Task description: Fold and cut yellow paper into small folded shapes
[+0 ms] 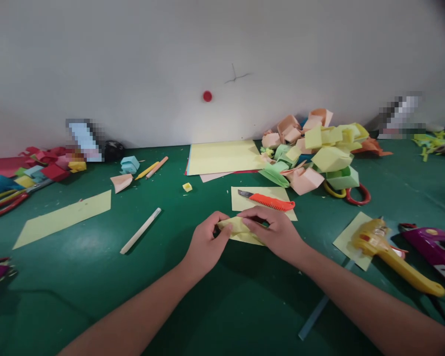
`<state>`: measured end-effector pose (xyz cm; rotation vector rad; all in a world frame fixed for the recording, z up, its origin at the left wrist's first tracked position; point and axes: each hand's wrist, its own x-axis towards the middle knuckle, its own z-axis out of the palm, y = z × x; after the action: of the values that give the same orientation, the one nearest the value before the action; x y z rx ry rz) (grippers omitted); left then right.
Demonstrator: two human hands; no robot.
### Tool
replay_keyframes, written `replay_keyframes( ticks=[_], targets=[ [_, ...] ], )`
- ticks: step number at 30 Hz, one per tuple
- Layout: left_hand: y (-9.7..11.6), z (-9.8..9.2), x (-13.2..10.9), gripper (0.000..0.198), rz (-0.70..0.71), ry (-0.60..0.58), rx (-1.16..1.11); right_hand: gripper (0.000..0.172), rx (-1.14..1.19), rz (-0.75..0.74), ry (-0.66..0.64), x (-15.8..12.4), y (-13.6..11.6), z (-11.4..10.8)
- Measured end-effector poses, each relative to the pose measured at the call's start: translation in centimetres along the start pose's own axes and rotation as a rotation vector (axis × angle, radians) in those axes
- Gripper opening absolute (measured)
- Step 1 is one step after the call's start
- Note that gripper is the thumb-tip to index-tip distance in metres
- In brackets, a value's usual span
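Between my two hands is a piece of yellow paper (244,236), creased and partly folded. My left hand (210,241) pinches its left end between thumb and fingers. From the other side my right hand (276,232) grips the paper's upper right part, thumb and index finger closed on it. Just beyond my right hand lies an orange box cutter (270,201) with its blade out, resting on a flat yellow sheet (241,200). A white stick-like pen (141,231) lies left of my left hand.
Folded paper pieces (332,158) pile up at the back right, with scissors (359,194) beneath. A yellow glue gun (396,257) and a purple tool (432,247) lie at right. Stacked paper sheets (224,157) rest by the wall. A yellow strip (65,217) lies left.
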<state>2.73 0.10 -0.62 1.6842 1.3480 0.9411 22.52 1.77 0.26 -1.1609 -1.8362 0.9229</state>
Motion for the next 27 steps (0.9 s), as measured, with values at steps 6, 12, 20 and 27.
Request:
replay_keyframes(
  ticks=[6, 12, 20, 27],
  targets=[
    [0.01, -0.17, 0.37, 0.016, 0.034, 0.089, 0.016, 0.015, -0.119, -0.207, -0.013, 0.09, 0.28, -0.12],
    [-0.03, -0.37, 0.69, 0.015, 0.087, 0.103, 0.018, 0.013, -0.204, -0.286, -0.045, 0.16, 0.36, 0.10],
    [0.03, -0.26, 0.59, 0.024, 0.057, 0.086, 0.039, 0.008, -0.131, -0.239, -0.060, -0.02, 0.56, 0.31],
    [0.37, -0.06, 0.28, 0.022, 0.013, 0.053, 0.089, 0.008, -0.071, -0.115, 0.001, 0.01, 0.43, 0.34]
  ],
)
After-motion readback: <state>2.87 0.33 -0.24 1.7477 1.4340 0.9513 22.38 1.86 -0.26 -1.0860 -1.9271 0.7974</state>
